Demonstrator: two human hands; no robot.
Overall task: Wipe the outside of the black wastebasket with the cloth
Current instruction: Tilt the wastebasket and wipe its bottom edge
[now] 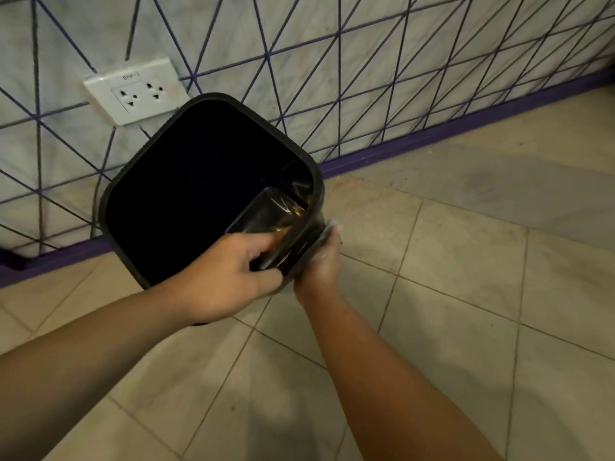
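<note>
A glossy plastic bin [309,227] is seen on matt floor tiles [466,294]; the socket [136,91] is smooth white plastic.

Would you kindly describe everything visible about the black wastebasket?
The black wastebasket is a squarish bin with rounded corners and a thick rim, seemingly plastic. It is tilted, its dark open mouth facing the camera, near the wall above the tiled floor. A glossy inner panel shows inside. The left hand holds its near rim; the right hand presses a pale cloth against its outer side.
</note>
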